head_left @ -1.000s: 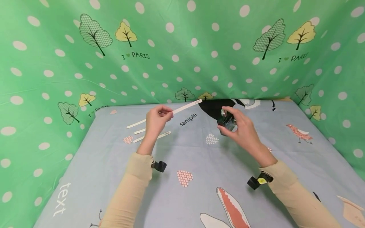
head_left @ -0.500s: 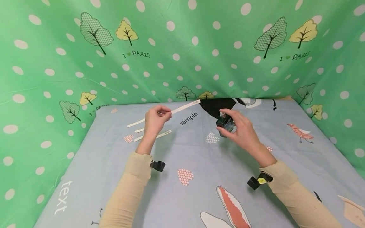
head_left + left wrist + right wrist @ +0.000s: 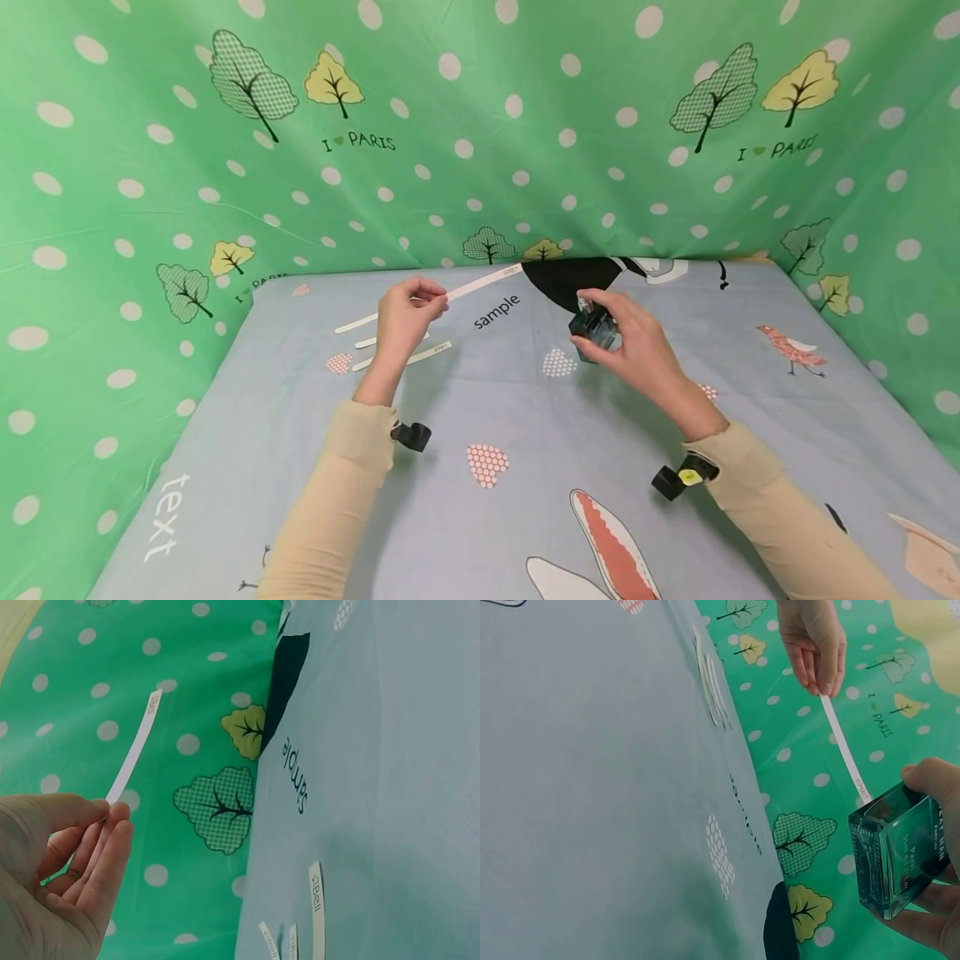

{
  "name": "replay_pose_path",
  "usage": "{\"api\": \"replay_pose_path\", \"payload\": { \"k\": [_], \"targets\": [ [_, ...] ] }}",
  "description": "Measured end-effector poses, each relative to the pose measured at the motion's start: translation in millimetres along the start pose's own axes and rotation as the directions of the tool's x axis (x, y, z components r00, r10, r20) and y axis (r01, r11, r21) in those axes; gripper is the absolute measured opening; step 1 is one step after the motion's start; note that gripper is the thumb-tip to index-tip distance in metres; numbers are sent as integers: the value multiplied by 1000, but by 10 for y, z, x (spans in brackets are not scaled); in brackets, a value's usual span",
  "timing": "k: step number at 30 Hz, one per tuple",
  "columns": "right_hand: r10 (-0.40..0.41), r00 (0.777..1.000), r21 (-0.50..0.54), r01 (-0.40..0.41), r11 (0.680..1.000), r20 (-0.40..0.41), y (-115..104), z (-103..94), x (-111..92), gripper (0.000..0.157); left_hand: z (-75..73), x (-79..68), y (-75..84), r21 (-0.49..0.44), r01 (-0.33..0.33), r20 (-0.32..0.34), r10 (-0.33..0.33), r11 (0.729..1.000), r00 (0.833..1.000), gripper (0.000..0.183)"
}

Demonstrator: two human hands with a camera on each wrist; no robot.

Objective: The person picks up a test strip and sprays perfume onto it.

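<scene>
My left hand [image 3: 403, 323] pinches one end of a white paper test strip [image 3: 483, 283] between thumb and fingers. The strip's printed end points up and to the right; its length shows in the left wrist view, strip [image 3: 137, 750]. Across from it, my right hand [image 3: 641, 346] grips a dark, square glass perfume bottle [image 3: 591, 331], its index finger on the sprayer top. In the right wrist view the bottle [image 3: 896, 851] overlaps the strip's far end. Both hands are raised over the cloth.
Three more test strips [image 3: 437, 352] lie on the blue printed cloth [image 3: 450, 533], partly behind my left hand in the head view. A green dotted curtain [image 3: 480, 125] hangs along the back and sides. A black camera [image 3: 414, 437] is strapped to my left wrist.
My left hand has drifted slightly left with the strip, widening the gap to the bottle a little. The right hand holds the bottle in nearly the same place.
</scene>
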State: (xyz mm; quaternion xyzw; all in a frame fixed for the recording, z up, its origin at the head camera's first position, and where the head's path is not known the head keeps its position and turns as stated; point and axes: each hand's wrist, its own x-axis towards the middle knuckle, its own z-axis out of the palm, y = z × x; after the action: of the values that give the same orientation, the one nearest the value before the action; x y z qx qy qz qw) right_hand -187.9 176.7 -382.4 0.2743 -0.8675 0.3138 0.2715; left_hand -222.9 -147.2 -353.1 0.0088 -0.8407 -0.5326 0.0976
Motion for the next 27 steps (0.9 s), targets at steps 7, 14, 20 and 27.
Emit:
{"api": "replay_pose_path", "payload": {
  "k": [7,14,20,27],
  "targets": [
    [10,1000,4,-10,1000,8,33,11,-30,65,4,11,-27,6,6,0,-6,1000,1000,12],
    [27,1000,-14,-27,1000,9,47,12,-47,64,24,23,-40,24,4,-6,-4,1000,1000,12],
    [30,1000,-13,-30,999,8,51,10,-61,64,52,40,-43,32,15,-11,-15,999,1000,12],
    [28,1000,-12,-28,1000,3,64,16,-79,64,88,63,-43,9,16,-9,-16,1000,1000,12]
  ]
}}
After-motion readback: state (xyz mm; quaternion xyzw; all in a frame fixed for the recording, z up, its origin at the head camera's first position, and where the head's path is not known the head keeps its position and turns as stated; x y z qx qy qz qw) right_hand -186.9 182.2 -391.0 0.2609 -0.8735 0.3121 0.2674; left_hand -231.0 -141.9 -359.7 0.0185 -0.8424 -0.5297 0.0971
